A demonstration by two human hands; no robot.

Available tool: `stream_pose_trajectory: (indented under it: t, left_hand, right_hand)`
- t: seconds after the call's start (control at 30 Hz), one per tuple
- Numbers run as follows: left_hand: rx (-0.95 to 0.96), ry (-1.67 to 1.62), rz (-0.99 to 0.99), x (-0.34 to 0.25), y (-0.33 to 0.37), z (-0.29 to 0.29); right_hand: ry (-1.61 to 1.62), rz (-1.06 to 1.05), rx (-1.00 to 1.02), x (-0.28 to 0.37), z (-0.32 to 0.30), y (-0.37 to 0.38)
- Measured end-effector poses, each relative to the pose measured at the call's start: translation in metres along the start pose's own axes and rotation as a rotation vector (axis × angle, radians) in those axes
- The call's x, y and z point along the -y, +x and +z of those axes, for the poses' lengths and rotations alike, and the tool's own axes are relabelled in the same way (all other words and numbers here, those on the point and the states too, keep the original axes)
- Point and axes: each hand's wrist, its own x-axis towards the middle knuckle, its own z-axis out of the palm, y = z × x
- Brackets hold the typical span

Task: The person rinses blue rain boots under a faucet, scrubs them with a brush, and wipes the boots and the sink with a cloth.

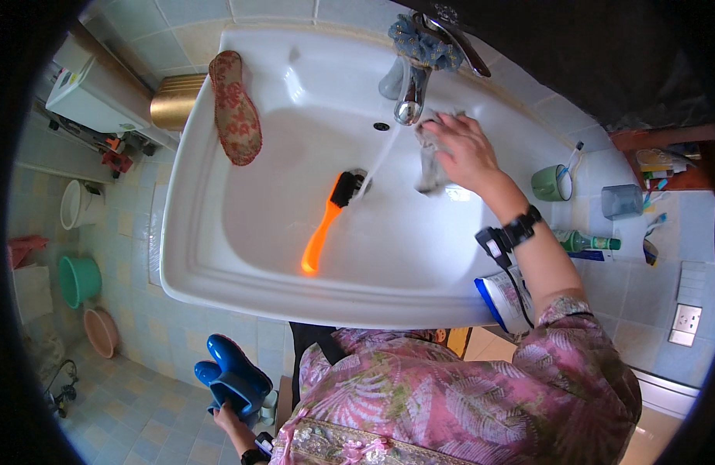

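My right hand [467, 150] is closed on a wet-looking greyish-white cloth [431, 167], just right of the tap [410, 105] over the sink basin. From the tap a thin stream of water runs toward the drain. Low on the left, beside the sink, my left hand [228, 418] grips a pair of blue rain boots [245, 376] by their tops. A scrub brush [320, 232] with an orange handle and black bristles lies in the basin, its head by the drain. On the sink's left rim rests a floral red-and-beige insole [235, 112].
Around the white sink [350, 306] stand a green cup [552, 184] with a toothbrush, a clear cup [621, 201] and a green bottle [586, 241] on the right. A blue-and-white packet [501, 298] sits near my right forearm. Buckets and basins [80, 280] are at the left.
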Motion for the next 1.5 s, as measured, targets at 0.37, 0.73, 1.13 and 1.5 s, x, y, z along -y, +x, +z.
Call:
stream_pose_trajectory:
  t: [0.37,0.73,1.13,1.5]
  left_hand:
    - [-0.006,0.064,0.045,-0.013,-0.027,0.006]
    - [-0.026,0.079,0.076,-0.018,-0.043,0.016]
    - [-0.008,0.156,0.034,-0.018,-0.034,0.034]
    - [0.071,0.051,0.058,-0.011,-0.033,0.051]
  right_hand:
    - [-0.293,-0.082,0.002,-0.023,0.053,-0.013]
    - [0.011,0.126,0.451,0.02,0.087,-0.038]
    - [0.175,0.179,0.175,-0.034,0.062,-0.048]
    - [0.477,0.386,0.745,0.019,0.097,-0.136]
